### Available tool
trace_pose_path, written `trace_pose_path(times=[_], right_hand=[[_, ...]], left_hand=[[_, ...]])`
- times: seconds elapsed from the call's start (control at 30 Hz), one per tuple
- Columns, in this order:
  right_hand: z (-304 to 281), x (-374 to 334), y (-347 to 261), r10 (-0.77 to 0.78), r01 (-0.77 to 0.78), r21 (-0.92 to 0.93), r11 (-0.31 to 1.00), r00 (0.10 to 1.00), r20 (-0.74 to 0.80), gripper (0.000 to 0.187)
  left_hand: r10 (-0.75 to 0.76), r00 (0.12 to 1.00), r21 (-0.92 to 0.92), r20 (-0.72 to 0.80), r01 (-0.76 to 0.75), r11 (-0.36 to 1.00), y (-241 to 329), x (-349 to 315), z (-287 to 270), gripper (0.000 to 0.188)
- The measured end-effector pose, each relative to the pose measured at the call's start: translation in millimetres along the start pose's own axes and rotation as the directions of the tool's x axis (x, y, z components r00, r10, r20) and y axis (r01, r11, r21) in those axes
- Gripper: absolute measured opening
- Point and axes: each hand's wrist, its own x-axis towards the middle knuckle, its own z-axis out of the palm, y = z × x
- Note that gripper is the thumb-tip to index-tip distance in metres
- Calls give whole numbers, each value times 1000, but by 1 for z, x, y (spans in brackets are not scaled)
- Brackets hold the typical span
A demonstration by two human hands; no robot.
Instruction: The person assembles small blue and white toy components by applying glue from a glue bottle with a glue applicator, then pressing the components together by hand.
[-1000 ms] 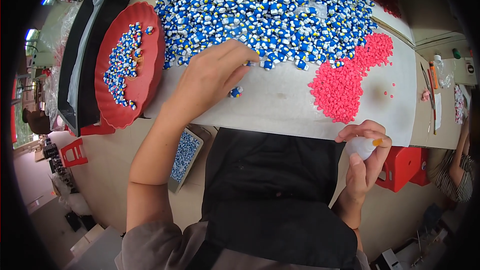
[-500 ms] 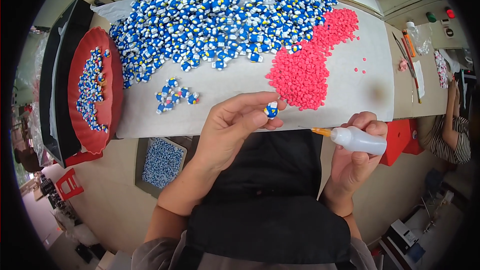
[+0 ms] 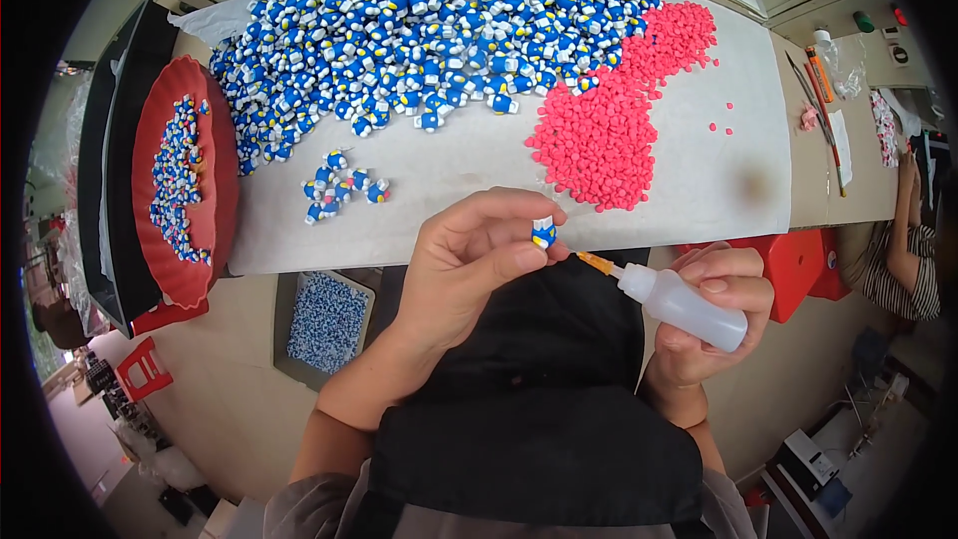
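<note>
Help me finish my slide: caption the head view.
The left hand pinches a small blue-and-white figure while the right hand points a squeeze bottle toward it.

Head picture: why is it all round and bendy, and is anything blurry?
Head view: the wide fisheye lens bends straight edges and leaves black corners; a soft, brownish smudge blurs part of the white sheet; the squeeze bottle looks fairly sharp.
</note>
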Motion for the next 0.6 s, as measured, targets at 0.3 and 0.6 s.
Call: trace_pose_path(times=[0.3, 0.6], right_hand=[[5, 1, 0, -1, 2, -47, 999, 1000, 18, 40], [-47, 12, 29, -17, 17, 42, 999, 1000, 19, 39]], left_hand=[[-25, 1000, -19, 8, 25, 1000, 2, 1, -1, 26], [40, 988, 27, -146, -37, 999, -12, 14, 9, 27]])
